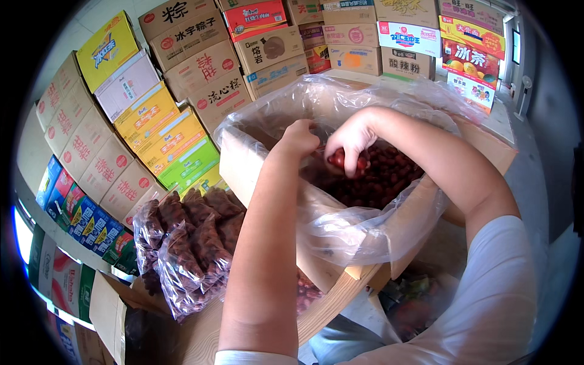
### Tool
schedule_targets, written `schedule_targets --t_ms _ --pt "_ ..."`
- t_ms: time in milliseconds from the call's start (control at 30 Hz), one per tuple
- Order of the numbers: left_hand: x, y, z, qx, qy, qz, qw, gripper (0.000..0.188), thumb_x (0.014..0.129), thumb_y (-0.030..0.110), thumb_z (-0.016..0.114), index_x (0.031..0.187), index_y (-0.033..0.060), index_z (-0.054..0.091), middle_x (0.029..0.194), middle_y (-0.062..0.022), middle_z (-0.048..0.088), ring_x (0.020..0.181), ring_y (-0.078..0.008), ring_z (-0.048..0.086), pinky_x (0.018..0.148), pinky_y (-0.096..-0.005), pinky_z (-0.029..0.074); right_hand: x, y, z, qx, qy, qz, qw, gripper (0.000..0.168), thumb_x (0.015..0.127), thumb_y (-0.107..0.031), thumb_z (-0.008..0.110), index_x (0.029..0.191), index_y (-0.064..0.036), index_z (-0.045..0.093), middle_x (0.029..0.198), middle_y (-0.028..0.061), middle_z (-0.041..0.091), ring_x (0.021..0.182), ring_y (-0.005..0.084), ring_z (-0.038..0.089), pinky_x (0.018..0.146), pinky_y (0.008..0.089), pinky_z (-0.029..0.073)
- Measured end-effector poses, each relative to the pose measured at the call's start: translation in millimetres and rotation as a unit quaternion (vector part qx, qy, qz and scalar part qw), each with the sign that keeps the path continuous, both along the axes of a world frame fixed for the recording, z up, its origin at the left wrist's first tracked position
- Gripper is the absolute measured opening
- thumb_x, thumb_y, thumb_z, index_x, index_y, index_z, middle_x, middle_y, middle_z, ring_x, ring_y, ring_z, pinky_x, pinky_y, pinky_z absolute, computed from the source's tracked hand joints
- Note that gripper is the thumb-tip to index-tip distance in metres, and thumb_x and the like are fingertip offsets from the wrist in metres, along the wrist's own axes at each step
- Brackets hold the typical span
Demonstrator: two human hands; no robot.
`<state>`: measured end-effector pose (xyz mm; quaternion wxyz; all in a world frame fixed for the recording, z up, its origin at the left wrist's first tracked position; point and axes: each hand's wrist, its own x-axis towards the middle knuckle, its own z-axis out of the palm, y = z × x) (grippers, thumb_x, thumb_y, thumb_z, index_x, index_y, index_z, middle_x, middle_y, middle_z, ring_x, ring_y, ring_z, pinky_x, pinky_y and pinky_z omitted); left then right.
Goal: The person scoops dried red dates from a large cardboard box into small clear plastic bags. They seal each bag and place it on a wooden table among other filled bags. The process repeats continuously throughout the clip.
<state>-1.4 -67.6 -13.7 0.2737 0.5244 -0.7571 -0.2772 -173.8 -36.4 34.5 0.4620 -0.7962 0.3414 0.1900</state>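
A cardboard box (413,223) lined with a clear plastic liner (319,223) stands in front of me, holding many dark red jujubes (388,178). Inside it, my right hand (358,139) is curled around a handful of red jujubes (337,159), just above the heap. My left hand (301,135) is beside it, over the left part of the box, with its fingers bent inward. Its fingertips face away from me, and whether they pinch anything is hidden. Dim clear plastic shows between the two hands.
Several filled clear bags of jujubes (196,255) are piled on the wooden table (337,296) at left. An open carton (107,310) stands at lower left. Stacked cartons (205,59) line the back and left. Below the table at right is another open box (410,305).
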Motion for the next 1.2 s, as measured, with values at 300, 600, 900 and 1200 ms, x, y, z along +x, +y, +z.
schedule_targets --t_ms 300,600,900,1200 --pt "-4.4 9.6 5.8 0.024 0.062 -0.013 0.998 0.051 0.072 -0.003 0.064 0.122 -0.0107 0.056 0.106 -0.0204 0.065 0.078 -0.0247 0.069 0.064 -0.0333 0.057 -17.7 -14.2 24.8 -0.093 -0.296 -0.231 0.922 0.017 0.08 -0.007 0.068 0.09 -0.007 0.055 0.079 0.0055 0.061 0.061 0.0118 0.056 0.052 0.0258 0.045" --pt "-7.8 30.8 24.2 0.05 0.108 -0.019 0.993 0.043 0.067 -0.004 0.066 0.109 -0.0104 0.058 0.09 -0.0154 0.068 0.068 -0.0217 0.069 0.062 -0.0312 0.055 20.4 -26.6 -19.0 -0.241 -0.336 -0.374 0.83 0.018 0.08 -0.009 0.071 0.09 -0.009 0.056 0.08 -0.0034 0.051 0.074 0.0072 0.049 0.065 0.0248 0.043" --pt "-0.9 17.8 15.9 0.056 0.087 -0.01 0.995 0.038 0.072 0.001 0.07 0.109 -0.0032 0.063 0.086 -0.0119 0.071 0.068 -0.0184 0.071 0.065 -0.0293 0.057 22.4 -14.0 -13.4 -0.136 -0.361 -0.368 0.846 0.047 0.081 -0.009 0.064 0.123 -0.008 0.043 0.105 0.0067 0.054 0.094 0.0194 0.056 0.079 0.0337 0.048" --pt "-0.5 14.9 10.9 0.046 0.061 0.033 0.997 0.045 0.075 -0.004 0.058 0.119 -0.0107 0.055 0.096 -0.0182 0.067 0.069 -0.0232 0.071 0.063 -0.0304 0.054 14.6 -24.7 -8.8 -0.192 -0.35 -0.406 0.822 0.036 0.09 -0.032 0.058 0.116 -0.007 0.052 0.104 0.0109 0.058 0.092 0.023 0.06 0.077 0.039 0.05"
